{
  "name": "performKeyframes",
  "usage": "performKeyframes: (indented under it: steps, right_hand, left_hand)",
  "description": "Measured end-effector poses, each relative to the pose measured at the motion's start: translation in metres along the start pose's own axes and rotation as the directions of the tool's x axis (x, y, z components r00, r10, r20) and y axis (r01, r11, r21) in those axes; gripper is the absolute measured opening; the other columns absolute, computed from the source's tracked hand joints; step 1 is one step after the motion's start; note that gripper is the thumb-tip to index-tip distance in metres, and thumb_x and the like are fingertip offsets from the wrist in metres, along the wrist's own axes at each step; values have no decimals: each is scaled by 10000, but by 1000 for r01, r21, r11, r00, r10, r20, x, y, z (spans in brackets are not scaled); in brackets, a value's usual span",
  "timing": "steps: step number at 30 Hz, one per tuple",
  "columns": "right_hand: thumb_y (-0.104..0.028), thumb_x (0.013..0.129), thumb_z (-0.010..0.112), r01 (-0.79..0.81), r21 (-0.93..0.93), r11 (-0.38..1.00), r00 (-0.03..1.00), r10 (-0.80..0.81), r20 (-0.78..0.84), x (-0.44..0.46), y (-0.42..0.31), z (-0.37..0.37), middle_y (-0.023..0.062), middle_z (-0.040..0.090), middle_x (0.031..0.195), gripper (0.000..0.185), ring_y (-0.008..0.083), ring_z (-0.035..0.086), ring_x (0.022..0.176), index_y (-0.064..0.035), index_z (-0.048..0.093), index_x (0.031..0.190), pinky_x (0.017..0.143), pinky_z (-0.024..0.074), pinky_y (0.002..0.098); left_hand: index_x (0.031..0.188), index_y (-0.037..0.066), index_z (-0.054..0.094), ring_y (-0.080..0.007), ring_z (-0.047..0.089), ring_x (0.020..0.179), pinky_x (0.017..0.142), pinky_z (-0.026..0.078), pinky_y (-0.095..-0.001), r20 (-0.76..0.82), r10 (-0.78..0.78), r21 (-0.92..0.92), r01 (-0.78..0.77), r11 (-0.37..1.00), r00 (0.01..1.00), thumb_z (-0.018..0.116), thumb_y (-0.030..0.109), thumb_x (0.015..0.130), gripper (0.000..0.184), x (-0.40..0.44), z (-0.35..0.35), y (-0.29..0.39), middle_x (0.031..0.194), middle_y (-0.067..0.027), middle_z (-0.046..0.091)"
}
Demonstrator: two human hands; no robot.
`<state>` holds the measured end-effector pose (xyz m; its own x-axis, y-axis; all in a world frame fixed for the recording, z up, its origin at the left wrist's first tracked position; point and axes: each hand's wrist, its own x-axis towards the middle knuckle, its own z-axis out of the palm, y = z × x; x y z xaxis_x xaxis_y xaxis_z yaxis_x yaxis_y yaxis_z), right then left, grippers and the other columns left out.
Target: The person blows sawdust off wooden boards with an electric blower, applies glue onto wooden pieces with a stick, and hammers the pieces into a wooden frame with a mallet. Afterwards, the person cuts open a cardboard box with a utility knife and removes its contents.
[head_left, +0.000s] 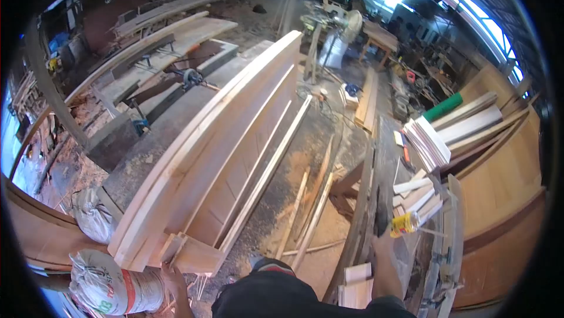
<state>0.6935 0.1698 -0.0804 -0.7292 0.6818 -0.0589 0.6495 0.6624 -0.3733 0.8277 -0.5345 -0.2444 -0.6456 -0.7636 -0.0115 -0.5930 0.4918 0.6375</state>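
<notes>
A long pale wooden frame with inset panels [235, 142] stands on edge across the middle left. At its near lower end, my left hand [171, 277] is closed on a small wooden block [171, 247], which lies against the frame. My right hand [383, 247] reaches onto the dark workbench [385, 159] on the right, beside a yellow bottle [404, 224] with a thin pale nozzle. The fingers of that hand blend into the dark bench surface, and whether they hold anything does not show.
Short pale offcuts [417, 192], stacked boards [429, 142] and a green roll [443, 106] are at the right. Wood strips [311, 218] lie on the sawdust-covered floor. A white sack [117, 285] sits at lower left. Clamped curved boards [153, 54] are at upper left.
</notes>
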Motion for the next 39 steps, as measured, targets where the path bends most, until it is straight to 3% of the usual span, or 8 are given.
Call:
performKeyframes:
  steps: [1,9,12,19,22,28,32,39]
  right_hand:
    - [-194,762,759,-149,-81,986,988,152,41,-14,-7,-15,348,378,1495,1038,482,435,1354,-48,155,1594,1157,352,481]
    - [-266,844,713,-132,-533,836,987,59,-152,3,67,45,332,469,1376,991,451,545,1235,-251,103,1624,1040,460,514]
    - [-264,840,712,-182,-327,927,976,211,55,-5,37,15,318,484,1353,987,431,537,1252,-230,111,1623,1039,460,510]
    - [-282,829,704,38,-282,959,963,-111,-247,15,91,59,301,542,1302,960,420,565,1204,-177,157,1611,1023,471,495]
    - [-294,836,691,-222,-279,934,972,234,11,-8,38,12,303,550,1302,932,431,570,1192,-154,181,1604,1022,469,497]
    - [-337,843,685,-159,-206,966,987,153,-46,-9,48,15,315,578,1265,896,453,585,1172,-111,237,1585,1012,472,509]
    - [-293,844,719,-184,-27,983,982,183,-45,-9,51,15,307,512,1418,817,436,504,1321,2,356,1514,1108,407,471]
    - [-466,898,637,-181,156,971,952,213,-219,4,83,35,270,627,1277,677,419,589,1213,-7,539,1386,1040,452,490]
  left_hand:
    - [1360,-80,501,-434,584,1181,1030,461,-483,-4,14,-28,-15,999,1000,634,117,893,525,0,2,0,1285,-287,600]
    - [1377,-73,494,-421,552,1267,1070,441,-456,21,79,1,-79,997,997,661,106,852,580,16,11,-13,1345,-285,574]
    - [1374,-62,516,-371,575,1242,1046,452,-432,105,-59,-37,64,997,993,677,109,849,575,7,-6,9,1325,-252,599]
    - [908,21,718,-255,671,738,662,528,-392,361,-80,-59,108,992,929,656,143,857,145,-30,53,-81,841,-131,732]
    - [904,22,715,-246,664,734,660,523,-386,545,-152,-30,200,979,824,658,139,855,140,-58,59,-83,835,-124,725]
    - [895,22,711,-228,649,727,657,512,-372,661,-199,-6,270,963,723,662,132,850,128,-79,61,-85,825,-110,713]
    - [889,22,708,-216,640,721,655,506,-363,652,-172,-37,257,966,738,664,127,848,120,-71,55,-82,817,-100,704]
    - [878,23,703,-196,623,713,651,494,-348,632,-103,-83,199,976,768,668,118,843,107,-42,47,-78,805,-84,690]
